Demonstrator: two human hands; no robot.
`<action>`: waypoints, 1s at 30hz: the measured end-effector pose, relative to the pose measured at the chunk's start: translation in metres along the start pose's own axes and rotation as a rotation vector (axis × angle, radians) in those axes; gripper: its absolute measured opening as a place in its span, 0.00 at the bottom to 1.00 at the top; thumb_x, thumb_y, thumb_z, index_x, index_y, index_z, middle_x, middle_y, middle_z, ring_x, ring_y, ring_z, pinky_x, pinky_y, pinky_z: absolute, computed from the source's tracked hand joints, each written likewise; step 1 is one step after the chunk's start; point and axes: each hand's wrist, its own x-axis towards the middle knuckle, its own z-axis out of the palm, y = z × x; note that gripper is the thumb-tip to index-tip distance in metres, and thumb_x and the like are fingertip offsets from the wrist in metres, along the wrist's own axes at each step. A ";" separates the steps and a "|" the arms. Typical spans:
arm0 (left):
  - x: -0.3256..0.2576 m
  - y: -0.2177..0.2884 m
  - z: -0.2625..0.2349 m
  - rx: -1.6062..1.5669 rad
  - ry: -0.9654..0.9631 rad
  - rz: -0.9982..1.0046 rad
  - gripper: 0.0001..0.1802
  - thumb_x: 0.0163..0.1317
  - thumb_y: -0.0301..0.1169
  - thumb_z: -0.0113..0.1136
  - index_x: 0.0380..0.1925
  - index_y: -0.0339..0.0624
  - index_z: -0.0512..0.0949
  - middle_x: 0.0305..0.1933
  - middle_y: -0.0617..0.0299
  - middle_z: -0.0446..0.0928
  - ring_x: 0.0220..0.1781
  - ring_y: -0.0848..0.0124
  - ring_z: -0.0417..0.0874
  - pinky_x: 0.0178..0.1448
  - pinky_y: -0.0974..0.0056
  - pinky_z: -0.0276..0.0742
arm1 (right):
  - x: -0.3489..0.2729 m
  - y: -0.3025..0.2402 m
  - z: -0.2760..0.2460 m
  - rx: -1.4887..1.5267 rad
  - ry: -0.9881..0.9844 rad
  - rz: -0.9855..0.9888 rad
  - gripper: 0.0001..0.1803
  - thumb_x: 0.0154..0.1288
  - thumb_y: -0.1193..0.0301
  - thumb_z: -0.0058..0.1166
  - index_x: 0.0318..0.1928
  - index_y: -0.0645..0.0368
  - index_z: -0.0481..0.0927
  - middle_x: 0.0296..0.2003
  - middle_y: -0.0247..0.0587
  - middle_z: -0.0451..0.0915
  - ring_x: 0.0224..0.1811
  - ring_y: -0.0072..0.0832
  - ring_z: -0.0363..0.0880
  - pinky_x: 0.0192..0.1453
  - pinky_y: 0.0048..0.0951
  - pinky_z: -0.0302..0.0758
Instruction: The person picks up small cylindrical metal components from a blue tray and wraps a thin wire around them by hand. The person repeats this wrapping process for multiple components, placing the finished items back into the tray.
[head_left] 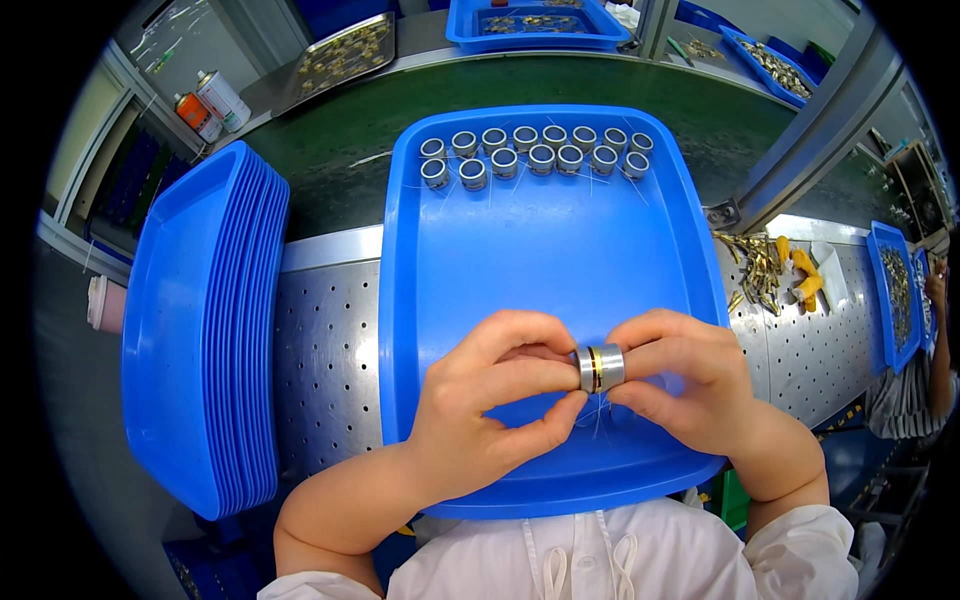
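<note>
Rimmed tray (560, 260), hands (470, 410) (695, 385) holding ring (601, 369), others (541, 167) well apart

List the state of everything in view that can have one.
Left hand: pinching the cylinder's left end
Right hand: pinching its right end
Metal cylinder: held between both hands
Large blue tray: partly filled
Metal rings: in two rows, open ends up
Blue tray stack: nested
Brass strips: heaped loose
Spray cans: upright
Pink cup: lid on

gold-banded silver cylinder (608, 368), blue tray (550, 250), green surface (340, 130), white shirt (680, 550)
</note>
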 end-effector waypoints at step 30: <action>-0.001 0.001 -0.003 -0.475 -0.030 -0.338 0.09 0.52 0.15 0.60 0.33 0.34 0.81 0.46 0.56 0.71 0.48 0.70 0.73 0.52 0.67 0.70 | 0.006 -0.002 0.003 -0.218 0.048 -0.212 0.13 0.44 0.77 0.67 0.33 0.59 0.81 0.35 0.40 0.77 0.32 0.33 0.77 0.32 0.28 0.74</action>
